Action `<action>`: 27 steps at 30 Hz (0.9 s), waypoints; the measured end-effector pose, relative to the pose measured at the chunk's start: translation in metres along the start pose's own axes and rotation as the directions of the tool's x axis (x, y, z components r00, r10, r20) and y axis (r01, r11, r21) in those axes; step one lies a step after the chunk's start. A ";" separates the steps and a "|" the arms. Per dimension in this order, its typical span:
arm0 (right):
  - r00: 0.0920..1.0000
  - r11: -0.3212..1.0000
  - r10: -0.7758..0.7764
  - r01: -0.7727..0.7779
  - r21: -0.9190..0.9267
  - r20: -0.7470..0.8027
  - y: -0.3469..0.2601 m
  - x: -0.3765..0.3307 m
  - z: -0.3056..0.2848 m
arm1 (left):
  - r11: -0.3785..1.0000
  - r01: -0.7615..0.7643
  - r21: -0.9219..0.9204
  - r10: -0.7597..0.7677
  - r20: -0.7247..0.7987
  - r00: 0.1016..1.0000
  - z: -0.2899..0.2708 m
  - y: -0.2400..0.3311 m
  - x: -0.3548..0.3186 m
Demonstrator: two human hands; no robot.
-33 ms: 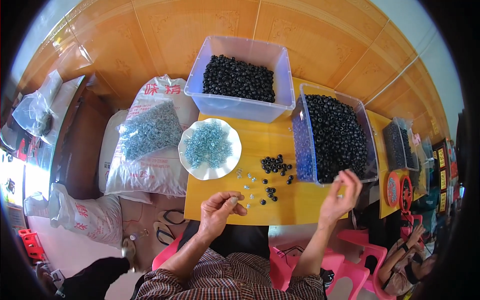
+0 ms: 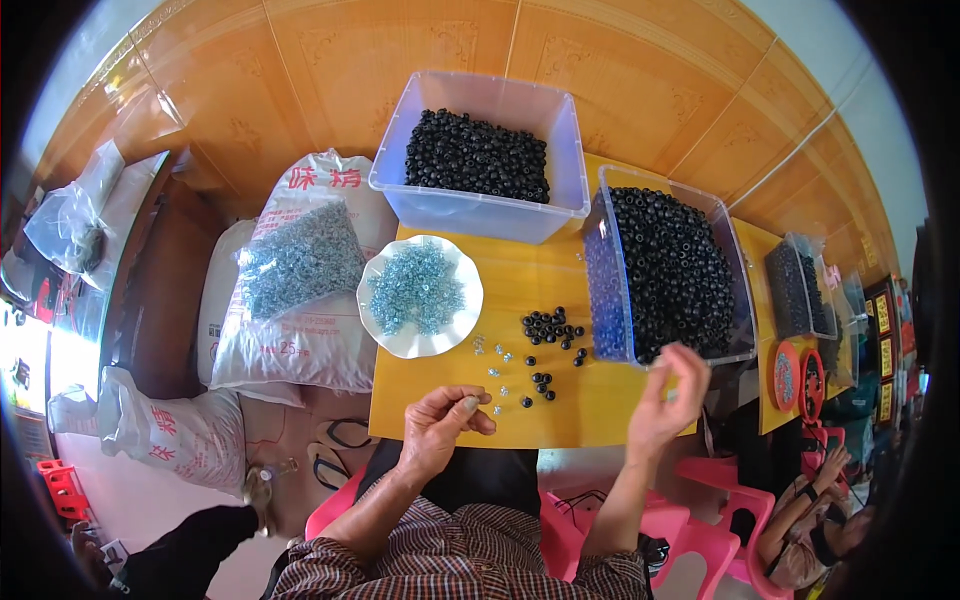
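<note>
My left hand [image 2: 442,425] is over the table's near edge, its thumb and fingers pinched together; anything between them is too small to make out. My right hand [image 2: 668,402] is raised at the near side of the right-hand bin, its fingers curled in and slightly blurred, and what they may hold cannot be made out. Between the hands several loose black beads [image 2: 545,328] lie on the yellow table [image 2: 520,270]. Beside them are several small clear pieces [image 2: 494,373]. A white scalloped plate [image 2: 468,290] left of the beads holds a heap of pale blue clear pieces [image 2: 415,290].
Two clear plastic bins stand on the table: the far bin [image 2: 480,215] and the right bin [image 2: 615,270], both with black beads. White sacks [image 2: 290,350] are at the left, a bag of clear pieces [image 2: 305,260] on top. Another person [image 2: 815,530] sits at the right by pink chairs [image 2: 715,545].
My right hand has moved slightly left and its fingers have turned. The left hand stays nearly still. A leg at the lower left has shifted a little.
</note>
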State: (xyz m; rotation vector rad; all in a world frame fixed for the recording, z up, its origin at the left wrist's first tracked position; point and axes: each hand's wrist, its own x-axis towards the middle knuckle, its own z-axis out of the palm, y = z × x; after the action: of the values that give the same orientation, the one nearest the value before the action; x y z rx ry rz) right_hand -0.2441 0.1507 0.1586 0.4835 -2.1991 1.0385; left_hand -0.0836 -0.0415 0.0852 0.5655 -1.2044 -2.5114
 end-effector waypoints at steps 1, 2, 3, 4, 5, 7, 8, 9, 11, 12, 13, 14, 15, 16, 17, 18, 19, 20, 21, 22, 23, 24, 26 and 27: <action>0.998 0.997 0.013 -0.018 0.076 0.069 -0.010 -0.013 -0.001 | 1.000 0.002 0.001 -0.002 0.006 1.000 -0.001 -0.003 -0.002; 0.991 0.996 -0.013 0.001 0.089 0.137 -0.023 -0.025 -0.002 | 1.000 0.030 -0.002 -0.030 0.013 0.999 -0.001 -0.006 -0.005; 0.978 0.995 -0.038 0.017 0.103 0.207 -0.036 -0.034 -0.002 | 0.998 0.060 -0.004 -0.060 0.018 0.998 -0.001 -0.008 -0.007; 0.966 0.982 -0.027 -0.022 0.188 0.256 -0.046 -0.042 0.001 | 0.997 0.072 -0.006 -0.072 0.019 0.997 -0.002 -0.011 -0.006; 0.949 0.962 -0.014 -0.074 0.264 0.315 -0.055 -0.052 -0.001 | 0.998 0.045 0.032 -0.045 0.018 0.999 -0.003 -0.013 -0.006; 0.938 0.954 -0.085 -0.021 0.300 0.337 -0.065 -0.068 0.001 | 0.997 0.047 0.063 -0.048 0.017 0.999 0.000 -0.012 -0.006; 0.925 0.942 -0.053 -0.079 0.327 0.377 -0.069 -0.076 0.003 | 0.994 0.053 0.093 -0.054 0.008 0.999 0.000 -0.011 -0.008; 0.910 0.926 -0.028 -0.132 0.353 0.414 -0.071 -0.082 0.005 | 0.992 0.054 0.118 -0.055 0.001 0.998 0.000 -0.010 -0.008; 0.875 0.918 0.027 -0.213 0.335 0.483 -0.068 -0.100 0.007 | 0.986 0.083 0.142 -0.087 0.023 0.996 0.000 -0.014 -0.011; 0.842 0.898 0.057 -0.277 0.341 0.536 -0.067 -0.107 0.008 | 0.989 0.055 0.138 -0.067 0.083 0.994 -0.002 -0.018 -0.012; 0.828 0.896 0.060 -0.291 0.335 0.558 -0.066 -0.111 0.007 | 0.991 0.025 0.131 -0.044 0.142 0.989 -0.001 -0.021 -0.013; 0.827 0.903 0.058 -0.282 0.323 0.560 -0.064 -0.114 0.008 | 0.991 0.063 0.120 -0.082 0.162 0.983 0.000 -0.023 -0.015; 0.826 0.909 0.053 -0.272 0.315 0.562 -0.062 -0.117 0.008 | 0.990 0.074 0.117 -0.092 0.160 0.983 0.000 -0.026 -0.017; 0.822 0.910 0.059 -0.277 0.308 0.566 -0.059 -0.121 0.007 | 0.988 0.093 0.122 -0.111 0.149 0.983 0.000 -0.029 -0.019; 0.807 0.900 0.078 -0.310 0.307 0.585 -0.056 -0.123 0.006 | 0.986 0.111 0.128 -0.128 0.139 0.982 -0.001 -0.031 -0.021; 0.791 0.889 0.097 -0.342 0.305 0.604 -0.054 -0.126 0.005 | 0.985 0.118 0.127 -0.135 0.136 0.981 -0.003 -0.034 -0.022; 0.788 0.888 0.101 -0.347 0.302 0.608 -0.054 -0.127 0.004 | 0.986 0.126 0.110 -0.142 0.146 0.979 -0.005 -0.036 -0.022; 0.779 0.875 0.110 -0.371 0.312 0.618 -0.054 -0.127 0.004 | 0.987 0.133 0.094 -0.147 0.155 0.977 -0.006 -0.039 -0.021; 0.769 0.860 0.118 -0.395 0.322 0.628 -0.053 -0.127 0.003 | 0.986 0.137 0.094 -0.151 0.151 0.977 -0.008 -0.042 -0.020; 0.766 0.859 0.121 -0.400 0.320 0.632 -0.052 -0.127 0.002 | 0.986 0.139 0.091 -0.152 0.158 0.976 -0.009 -0.045 -0.020; 0.761 0.858 0.116 -0.401 0.321 0.639 -0.051 -0.128 0.002 | 0.986 0.141 0.088 -0.154 0.164 0.974 -0.010 -0.047 -0.020; 0.757 0.857 0.111 -0.401 0.323 0.644 -0.050 -0.128 0.002 | 0.986 0.143 0.089 -0.156 0.160 0.975 -0.009 -0.048 -0.020; 0.756 0.853 0.105 -0.403 0.332 0.647 -0.045 -0.129 0.002 | 0.978 0.204 0.049 -0.209 0.126 0.970 -0.008 -0.050 -0.019; 0.757 0.850 0.098 -0.401 0.342 0.646 -0.043 -0.130 0.003 | 0.977 0.206 0.050 -0.211 0.121 0.970 -0.007 -0.050 -0.019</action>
State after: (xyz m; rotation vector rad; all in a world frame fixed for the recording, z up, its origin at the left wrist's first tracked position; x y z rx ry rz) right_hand -0.1275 0.1281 0.0911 0.8420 -2.6228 1.7911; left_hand -0.0680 -0.0081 0.0454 0.5785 -1.3004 -2.7414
